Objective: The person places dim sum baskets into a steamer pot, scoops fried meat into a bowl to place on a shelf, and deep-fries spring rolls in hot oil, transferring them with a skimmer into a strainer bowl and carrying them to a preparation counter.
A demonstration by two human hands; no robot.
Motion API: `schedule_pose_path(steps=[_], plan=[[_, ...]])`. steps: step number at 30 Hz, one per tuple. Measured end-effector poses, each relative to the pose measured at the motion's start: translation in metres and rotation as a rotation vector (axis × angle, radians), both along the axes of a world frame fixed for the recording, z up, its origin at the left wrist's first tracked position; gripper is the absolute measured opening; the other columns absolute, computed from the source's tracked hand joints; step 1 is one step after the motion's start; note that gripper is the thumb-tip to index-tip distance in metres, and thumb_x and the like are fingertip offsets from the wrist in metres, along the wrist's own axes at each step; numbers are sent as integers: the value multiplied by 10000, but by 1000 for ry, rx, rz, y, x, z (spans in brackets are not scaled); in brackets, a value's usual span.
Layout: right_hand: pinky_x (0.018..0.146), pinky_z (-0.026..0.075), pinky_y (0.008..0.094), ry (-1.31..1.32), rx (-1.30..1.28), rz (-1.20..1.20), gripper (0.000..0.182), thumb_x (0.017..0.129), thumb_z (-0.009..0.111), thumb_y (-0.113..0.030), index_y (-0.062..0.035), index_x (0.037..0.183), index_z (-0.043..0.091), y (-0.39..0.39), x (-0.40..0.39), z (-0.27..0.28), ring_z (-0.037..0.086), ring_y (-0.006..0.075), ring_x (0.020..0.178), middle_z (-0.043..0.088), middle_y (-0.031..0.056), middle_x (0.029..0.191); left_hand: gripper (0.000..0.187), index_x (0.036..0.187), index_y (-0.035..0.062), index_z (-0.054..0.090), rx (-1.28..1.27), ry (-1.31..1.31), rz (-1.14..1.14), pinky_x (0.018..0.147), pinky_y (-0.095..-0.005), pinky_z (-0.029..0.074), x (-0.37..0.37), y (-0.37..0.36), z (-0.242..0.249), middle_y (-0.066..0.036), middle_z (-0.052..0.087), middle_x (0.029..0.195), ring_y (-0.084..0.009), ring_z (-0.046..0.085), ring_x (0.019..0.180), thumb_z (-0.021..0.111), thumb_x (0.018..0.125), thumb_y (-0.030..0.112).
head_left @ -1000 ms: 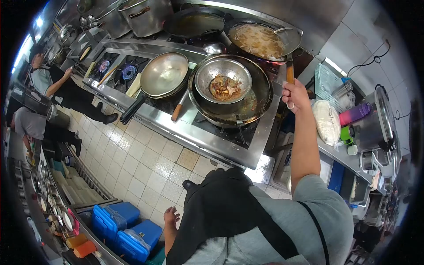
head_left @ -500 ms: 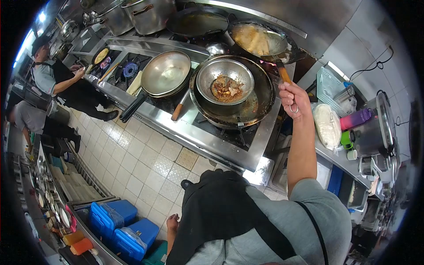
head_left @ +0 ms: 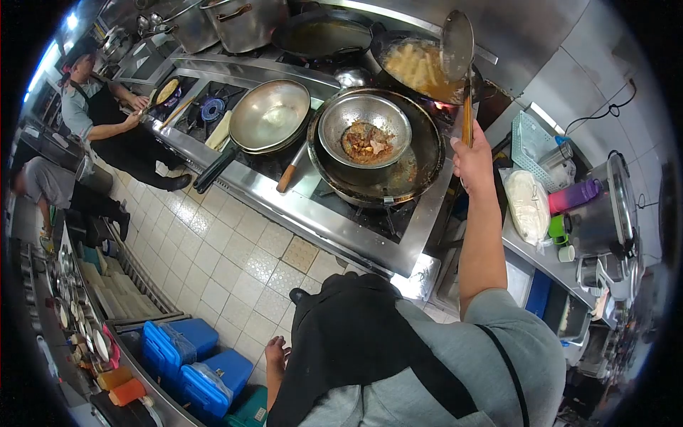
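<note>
My right hand (head_left: pixel 474 162) is closed around the wooden handle of a round metal skimmer (head_left: pixel 457 44). The skimmer is tilted up on edge over the right side of a dark wok (head_left: pixel 377 62) at the back burner. Pale yellow elongated pieces (head_left: pixel 413 65) fry in bubbling oil in that wok. My left hand (head_left: pixel 276 353) hangs low beside my black apron, fingers loosely bent and a little apart, holding nothing. Nearer me, a metal bowl (head_left: pixel 334 117) with brown cooked bits sits inside a larger blackened wok (head_left: pixel 434 167).
A steel pan (head_left: pixel 267 114) and a wooden-handled tool (head_left: pixel 287 178) lie on the stove. Right of me, a counter holds a white bag (head_left: pixel 528 206), a purple bottle (head_left: pixel 575 193) and a teal basket (head_left: pixel 526 142). Two co-workers stand at left; blue bins (head_left: pixel 213 384) are below.
My right hand has turned and lifted the skimmer from the oil, so it now stands on edge over the wok. The fried pieces show more fully. My left hand shifted slightly.
</note>
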State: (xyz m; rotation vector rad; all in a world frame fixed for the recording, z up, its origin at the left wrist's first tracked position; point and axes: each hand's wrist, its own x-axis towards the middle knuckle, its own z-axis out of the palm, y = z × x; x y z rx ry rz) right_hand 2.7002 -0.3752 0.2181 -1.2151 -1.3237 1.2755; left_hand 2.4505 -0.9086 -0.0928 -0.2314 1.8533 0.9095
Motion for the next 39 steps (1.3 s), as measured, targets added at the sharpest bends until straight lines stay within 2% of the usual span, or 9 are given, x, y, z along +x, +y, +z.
schedule_pose_path(steps=[11,14,17,19,23,26,30,33,39], plan=[[354,264,193,35,-55,78,590,828,494,-5,-144,1368,301,-2,-3,-9,328,44,418,391,-36,640,489,1243,8,439,-33,8,14,544,-349,453,8,-9,-7,-167,552,1122,-232,581,709,571,840,252],[405,342,220,-31,-29,67,591,810,532,-40,-111,1359,326,7,3,-12,411,65,476,442,-11,655,493,1246,16,436,-46,24,18,565,-353,462,8,-5,-1,-154,549,1131,-234,579,721,565,840,264],[532,407,232,-433,341,-14,571,795,553,-47,-86,1335,372,28,9,-25,482,94,574,490,-5,690,496,1250,23,431,-38,31,-29,589,-351,468,6,-6,-2,-144,543,1145,-231,575,729,558,842,274],[673,430,251,-405,274,34,562,781,565,-49,-63,1316,395,28,10,-16,527,125,674,538,2,756,496,1252,26,429,-43,43,-58,598,-347,469,8,-7,-2,-140,540,1151,-228,572,731,555,843,277],[682,435,259,-269,174,2,534,784,557,-46,-52,1298,408,26,17,-23,531,129,672,541,10,762,471,1236,20,446,-23,20,39,644,-374,489,12,-20,-16,-141,547,1139,-253,587,781,553,848,263],[548,434,256,-385,328,-64,505,801,532,-43,-53,1289,402,19,14,-32,513,115,579,532,28,739,456,1194,-30,470,2,171,-165,694,-350,493,9,-65,-81,-152,565,1107,-243,594,838,571,840,239],[373,367,252,-118,3,-96,350,817,504,-42,-58,1162,446,4,1,-18,445,101,453,498,41,709,442,1138,-96,503,-56,501,-711,762,-317,498,8,-101,-132,-168,588,1065,-231,602,915,596,830,207],[347,353,239,89,-105,-42,196,821,510,-54,-50,1010,459,13,5,-19,426,95,440,481,42,700,417,1092,-102,536,-39,113,-16,788,-273,480,13,-85,-113,-162,617,1002,-201,604,926,601,823,209],[366,356,206,591,-310,122,93,844,507,-60,-31,884,429,36,29,-23,432,84,494,490,60,725,483,1180,-97,462,25,147,-92,751,-333,489,7,-32,-33,-196,589,1067,-255,603,909,590,830,209]])
